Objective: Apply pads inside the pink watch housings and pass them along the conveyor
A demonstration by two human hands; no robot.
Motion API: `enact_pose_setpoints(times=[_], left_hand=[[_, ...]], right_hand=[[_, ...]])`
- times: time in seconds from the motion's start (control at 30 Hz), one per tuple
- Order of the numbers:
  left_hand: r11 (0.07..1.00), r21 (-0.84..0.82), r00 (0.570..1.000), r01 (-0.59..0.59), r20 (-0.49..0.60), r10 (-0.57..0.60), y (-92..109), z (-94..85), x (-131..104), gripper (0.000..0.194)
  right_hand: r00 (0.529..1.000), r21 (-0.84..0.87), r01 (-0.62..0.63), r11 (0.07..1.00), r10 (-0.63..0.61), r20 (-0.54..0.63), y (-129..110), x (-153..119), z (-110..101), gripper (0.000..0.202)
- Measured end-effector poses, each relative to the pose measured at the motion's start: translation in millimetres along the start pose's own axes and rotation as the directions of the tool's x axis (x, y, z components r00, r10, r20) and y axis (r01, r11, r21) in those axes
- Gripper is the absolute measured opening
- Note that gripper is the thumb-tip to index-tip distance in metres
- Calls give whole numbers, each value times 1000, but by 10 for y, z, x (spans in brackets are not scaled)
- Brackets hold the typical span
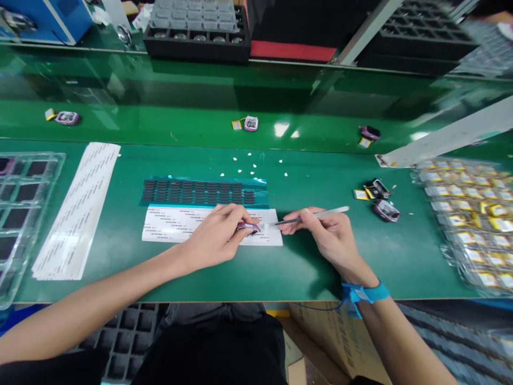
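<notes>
My left hand [222,230] grips a small purple watch case [247,227] over a printed white sheet [180,224]. Between the fingers of my right hand [324,230] is a pair of tweezers [312,215], its tips pointing left, close to the case. Something small and white is near the tips; I cannot make out its kind. Behind the sheet lies a blue film [262,187] bearing rows of small dark strips [198,191]. A blue wrist strap [366,293] circles my right wrist.
Open watch cases [387,210] with yellow-edged batteries lie at right, beside a clear tray of batteries [473,219]. More stand on the green belt [160,120] behind. A stack of white printed strips [78,208] and a clear tray [30,198] are at left. White bits [252,166] dot the table.
</notes>
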State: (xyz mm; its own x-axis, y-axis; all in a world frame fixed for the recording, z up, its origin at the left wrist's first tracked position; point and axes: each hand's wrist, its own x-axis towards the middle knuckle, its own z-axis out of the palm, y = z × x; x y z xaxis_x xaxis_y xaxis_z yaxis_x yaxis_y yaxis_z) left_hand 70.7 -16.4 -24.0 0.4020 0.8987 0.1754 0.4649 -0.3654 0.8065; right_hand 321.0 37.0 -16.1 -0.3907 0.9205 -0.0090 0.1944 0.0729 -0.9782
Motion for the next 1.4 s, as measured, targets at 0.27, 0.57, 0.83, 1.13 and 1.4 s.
enact_pose_setpoints(times=[0.27,0.57,0.83,1.13,1.4], left_hand=[[922,-380,949,78,-255,-185,143,-83,6,15],[601,-792,966,106,-63,-252,200,-234,-16,34],[593,-802,967,72,-90,-239,209,-164,-30,36],[632,-768,963,99,-85,-254,208,-168,-35,37],[676,-718,943,166,-86,-323,221,-119,-50,33]], right_hand=[[942,105,265,959,-234,-240,-238,117,167,22],[970,91,230,969,-221,-97,-555,166,561,27],[964,79,261,962,-255,-76,-504,175,543,24],[972,84,234,969,-230,-53,-502,184,535,23],[972,-1,225,974,-224,-72,-505,133,596,26]])
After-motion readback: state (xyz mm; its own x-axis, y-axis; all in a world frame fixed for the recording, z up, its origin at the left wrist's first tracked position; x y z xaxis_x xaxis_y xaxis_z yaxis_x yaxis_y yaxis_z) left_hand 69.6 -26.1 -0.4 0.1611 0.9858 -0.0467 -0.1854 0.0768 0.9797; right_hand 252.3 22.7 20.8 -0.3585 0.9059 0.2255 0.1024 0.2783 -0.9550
